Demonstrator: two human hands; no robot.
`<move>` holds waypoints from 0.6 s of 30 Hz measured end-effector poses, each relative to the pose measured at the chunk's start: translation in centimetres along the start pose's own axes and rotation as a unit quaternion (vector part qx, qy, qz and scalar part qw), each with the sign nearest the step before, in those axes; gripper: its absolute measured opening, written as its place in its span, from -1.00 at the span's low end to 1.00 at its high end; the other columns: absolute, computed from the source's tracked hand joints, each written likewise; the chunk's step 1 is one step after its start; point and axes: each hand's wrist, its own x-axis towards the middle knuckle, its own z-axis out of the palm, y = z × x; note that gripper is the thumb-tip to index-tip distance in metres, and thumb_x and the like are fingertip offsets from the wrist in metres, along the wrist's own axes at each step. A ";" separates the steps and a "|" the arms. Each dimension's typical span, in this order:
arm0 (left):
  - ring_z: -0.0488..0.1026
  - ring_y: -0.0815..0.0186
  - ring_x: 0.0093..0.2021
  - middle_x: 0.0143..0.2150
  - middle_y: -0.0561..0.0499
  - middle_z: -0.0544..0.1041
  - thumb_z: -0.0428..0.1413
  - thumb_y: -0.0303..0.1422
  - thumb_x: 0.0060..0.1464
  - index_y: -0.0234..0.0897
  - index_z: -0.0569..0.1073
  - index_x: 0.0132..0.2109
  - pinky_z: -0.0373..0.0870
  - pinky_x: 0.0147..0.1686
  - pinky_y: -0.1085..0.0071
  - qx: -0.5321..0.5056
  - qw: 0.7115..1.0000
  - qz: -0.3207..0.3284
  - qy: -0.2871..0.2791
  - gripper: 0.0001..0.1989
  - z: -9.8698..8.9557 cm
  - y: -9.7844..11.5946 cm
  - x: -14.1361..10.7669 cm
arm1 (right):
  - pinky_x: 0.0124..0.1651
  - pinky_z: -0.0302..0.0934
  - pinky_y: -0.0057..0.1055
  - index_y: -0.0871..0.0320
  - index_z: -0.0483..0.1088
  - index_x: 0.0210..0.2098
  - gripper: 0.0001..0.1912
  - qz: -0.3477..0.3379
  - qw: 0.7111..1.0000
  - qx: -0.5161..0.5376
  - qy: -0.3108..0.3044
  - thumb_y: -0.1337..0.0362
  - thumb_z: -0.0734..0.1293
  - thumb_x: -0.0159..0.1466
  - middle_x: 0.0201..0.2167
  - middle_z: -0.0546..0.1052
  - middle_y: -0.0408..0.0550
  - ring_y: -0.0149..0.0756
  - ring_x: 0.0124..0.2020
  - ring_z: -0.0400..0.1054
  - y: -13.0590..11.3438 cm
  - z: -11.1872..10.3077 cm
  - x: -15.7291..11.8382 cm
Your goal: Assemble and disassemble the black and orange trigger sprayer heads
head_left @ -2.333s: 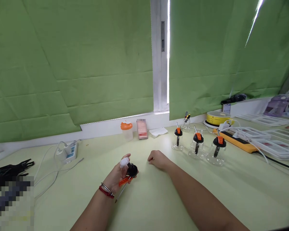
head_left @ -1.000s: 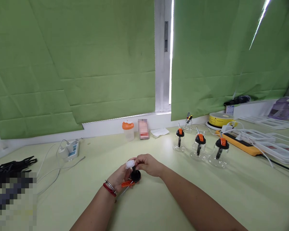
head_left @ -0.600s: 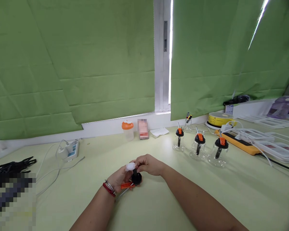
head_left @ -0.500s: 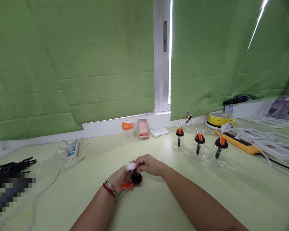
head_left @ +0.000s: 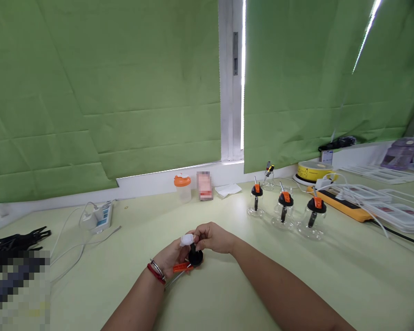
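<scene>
Fingers of the left hand (head_left: 173, 257) hold the round black lid with orange lever (head_left: 196, 258), at their tips. Fingers of the right hand (head_left: 215, 238) converge above the lid, beside its black stem (head_left: 192, 247); whether they grip cannot be determined.

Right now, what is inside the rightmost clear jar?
Inside the clear jar, a dark stem reaches down below the black lid. The lid covers the jar's mouth, so whatever lies directly beneath it is hidden.
</scene>
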 end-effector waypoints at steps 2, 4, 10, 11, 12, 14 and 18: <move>0.45 0.20 -0.41 -0.37 -0.06 0.43 -0.01 -0.07 0.01 -0.22 0.25 -0.05 0.17 -0.65 0.49 0.004 1.000 0.003 -0.006 -0.58 0.0 0.0 0.0 | -0.31 0.16 -0.42 0.21 0.38 -0.46 -0.81 -0.010 1.000 -0.009 -0.004 0.33 0.43 -0.09 -0.38 0.44 -0.15 -0.41 -0.39 0.28 -0.2 0.1 -0.1; 0.44 0.20 -0.41 -0.36 -0.07 0.43 -0.02 -0.07 0.02 -0.22 0.25 -0.03 0.17 -0.65 0.49 0.006 1.000 0.007 -0.010 -0.57 0.1 0.1 -0.1 | -0.29 0.17 -0.42 0.21 0.40 -0.48 -0.81 -0.023 0.999 -0.022 -0.003 0.31 0.45 -0.09 -0.36 0.43 -0.14 -0.39 -0.34 0.29 -0.3 0.2 -0.1; 0.43 0.22 -0.43 -0.35 -0.09 0.45 0.00 -0.09 0.02 -0.22 0.28 -0.07 0.18 -0.65 0.48 -0.012 1.000 0.007 -0.016 -0.61 0.1 0.0 -0.1 | -0.31 0.20 -0.41 0.22 0.37 -0.49 -0.70 0.001 1.000 -0.001 0.006 0.27 0.51 -0.17 -0.42 0.43 -0.16 -0.42 -0.43 0.29 0.6 -0.1 0.1; 0.43 0.22 -0.44 -0.35 -0.09 0.45 0.01 -0.09 0.02 -0.22 0.28 -0.07 0.18 -0.65 0.48 -0.015 1.000 0.005 -0.015 -0.61 0.0 -0.1 0.0 | -0.32 0.20 -0.41 0.22 0.36 -0.48 -0.68 0.006 1.000 -0.001 0.006 0.26 0.51 -0.18 -0.43 0.42 -0.16 -0.43 -0.45 0.29 0.7 -0.2 0.1; 0.42 0.22 -0.44 -0.36 -0.08 0.44 0.01 -0.08 0.02 -0.22 0.28 -0.07 0.17 -0.65 0.48 -0.016 1.000 0.003 -0.013 -0.61 0.0 -0.1 0.0 | -0.34 0.20 -0.41 0.22 0.36 -0.47 -0.66 0.009 1.000 -0.003 0.008 0.25 0.52 -0.19 -0.45 0.42 -0.17 -0.44 -0.46 0.28 0.8 -0.3 0.1; 0.42 0.22 -0.45 -0.39 -0.06 0.43 -0.01 -0.07 0.04 -0.22 0.28 -0.03 0.17 -0.65 0.47 -0.017 1.000 0.003 -0.011 -0.58 0.0 -0.1 0.0 | -0.36 0.19 -0.42 0.22 0.38 -0.44 -0.64 0.007 1.000 -0.017 0.010 0.26 0.52 -0.20 -0.49 0.40 -0.19 -0.45 -0.47 0.27 0.8 -0.3 0.1; 0.43 0.19 -0.44 -0.38 -0.08 0.44 -0.04 -0.08 0.05 -0.21 0.23 0.05 0.17 -0.66 0.46 -0.018 1.000 0.007 -0.016 -0.53 0.0 0.0 0.0 | -0.41 0.16 -0.45 0.23 0.37 -0.47 -0.66 -0.002 0.998 -0.064 0.024 0.26 0.52 -0.19 -0.54 0.36 -0.22 -0.47 -0.51 0.22 0.4 -0.1 -0.1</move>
